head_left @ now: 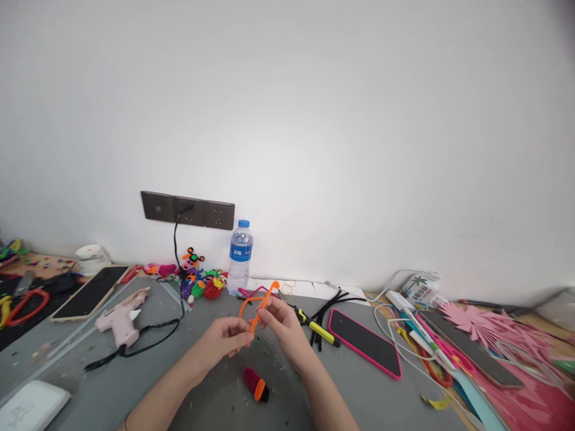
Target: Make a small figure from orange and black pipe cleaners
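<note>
An orange pipe cleaner [270, 292] is pinched between my two hands above the grey mat. My left hand [228, 336] grips its lower end, thumb against fingers. Higher up, my right hand [282, 323] holds it with thumb and fingertips, and the bent tip sticks out above. A loop of orange also curves behind the hands. Below them on the mat lies a small dark red fuzzy roll [252, 381] with an orange band and a black end. Right of my right hand rest yellow-and-black pliers [318, 328], their jaws partly hidden behind the fingers.
A water bottle [239, 260] stands by the wall beside several fuzzy figures [209, 284]. A pink glue gun [120, 322] with a black cord lies left. Black pipe cleaners [330, 308] and a pink-cased phone [366, 343] lie right, near cables and pink paper [485, 323].
</note>
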A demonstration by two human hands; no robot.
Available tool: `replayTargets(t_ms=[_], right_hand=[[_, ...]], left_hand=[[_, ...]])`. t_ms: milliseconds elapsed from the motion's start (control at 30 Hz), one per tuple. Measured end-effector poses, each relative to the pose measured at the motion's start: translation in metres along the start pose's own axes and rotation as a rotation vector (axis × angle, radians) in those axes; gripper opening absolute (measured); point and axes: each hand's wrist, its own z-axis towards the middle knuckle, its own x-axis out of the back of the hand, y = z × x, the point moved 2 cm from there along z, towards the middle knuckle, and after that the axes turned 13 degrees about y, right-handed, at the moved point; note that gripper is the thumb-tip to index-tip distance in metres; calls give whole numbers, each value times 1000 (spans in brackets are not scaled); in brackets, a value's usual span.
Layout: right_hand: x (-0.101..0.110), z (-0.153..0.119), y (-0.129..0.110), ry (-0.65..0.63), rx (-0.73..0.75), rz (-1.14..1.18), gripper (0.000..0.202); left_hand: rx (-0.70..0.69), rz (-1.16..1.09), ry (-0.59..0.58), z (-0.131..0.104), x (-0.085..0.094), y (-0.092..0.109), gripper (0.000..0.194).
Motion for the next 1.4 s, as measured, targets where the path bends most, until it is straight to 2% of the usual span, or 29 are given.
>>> replayTargets(t_ms=[133, 233, 400, 567, 700, 833, 933, 1033, 1167, 1267, 1400], right_hand=[[-1, 0, 1, -10, -9, 16, 27], [0, -1, 1, 14, -29, 50, 26], [0, -2, 1, 68, -64, 73, 25], [-19, -8, 18, 143, -166, 251, 25], [-27, -7, 32, 146, -217, 371, 26], [-3, 4, 26, 254, -105, 243, 36], [19, 8, 9, 360, 122, -24, 31], [23, 7, -3, 245, 258, -310, 15], [11, 0, -1, 13, 247, -460, 9], [2, -4, 2, -60, 168, -431, 16], [-3, -6, 3, -81, 60, -226, 17]], left_hand=[[28, -78, -15, 0, -1, 0, 26], [11, -112, 17, 0, 0, 2, 26], [-52, -170, 201, 3, 2, 5, 33], [-105, -341, 437, 6, 2, 1, 35], [-70, -413, 442, 7, 3, -1, 35], [-38, -319, 413, 6, 6, 3, 36], [-99, -124, 405, 5, 7, 5, 32], [-229, 48, 370, 4, 4, 5, 29], [-290, 89, 308, 4, 1, 3, 27], [-260, 54, 307, 3, 2, 5, 29], [-168, 18, 370, 0, 4, 12, 31]])
